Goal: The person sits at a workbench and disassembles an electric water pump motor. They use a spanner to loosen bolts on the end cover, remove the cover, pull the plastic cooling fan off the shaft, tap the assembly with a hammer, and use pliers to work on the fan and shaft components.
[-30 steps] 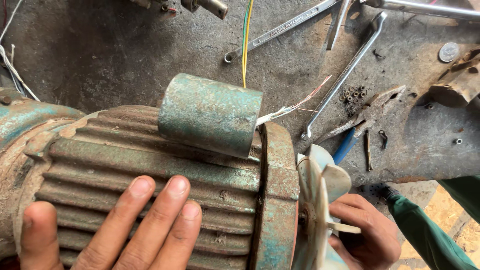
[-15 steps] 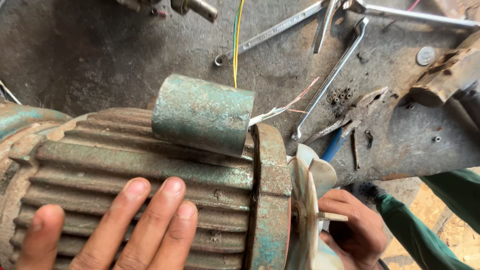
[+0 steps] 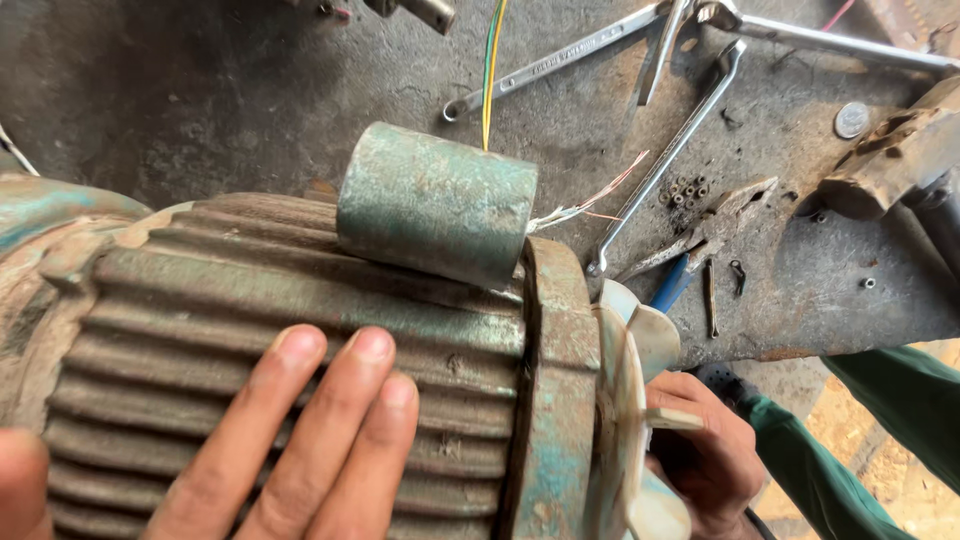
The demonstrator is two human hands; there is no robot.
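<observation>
A worn green electric motor [image 3: 200, 300] with a ribbed casing lies on its side on a dirty grey floor. My left hand [image 3: 300, 440] rests flat on the ribs, fingers together and pointing away from me. A green cylindrical capacitor can [image 3: 435, 200] sits on top of the casing, with thin wires leaving its right end. At the motor's right end a pale plastic fan [image 3: 630, 400] stands on the shaft. My right hand [image 3: 705, 460], in a green sleeve, is behind the fan with its fingers curled around a blade.
Several long spanners [image 3: 670, 150] lie on the floor beyond the motor. Blue-handled pliers [image 3: 700, 250], small nuts [image 3: 688, 190], a coin [image 3: 851, 119] and a rusty metal part [image 3: 890, 160] lie to the right. A yellow-green wire [image 3: 490, 70] hangs down from above.
The view has shifted slightly toward the left. My right hand has slid further behind the fan. My left hand stays flat on the casing.
</observation>
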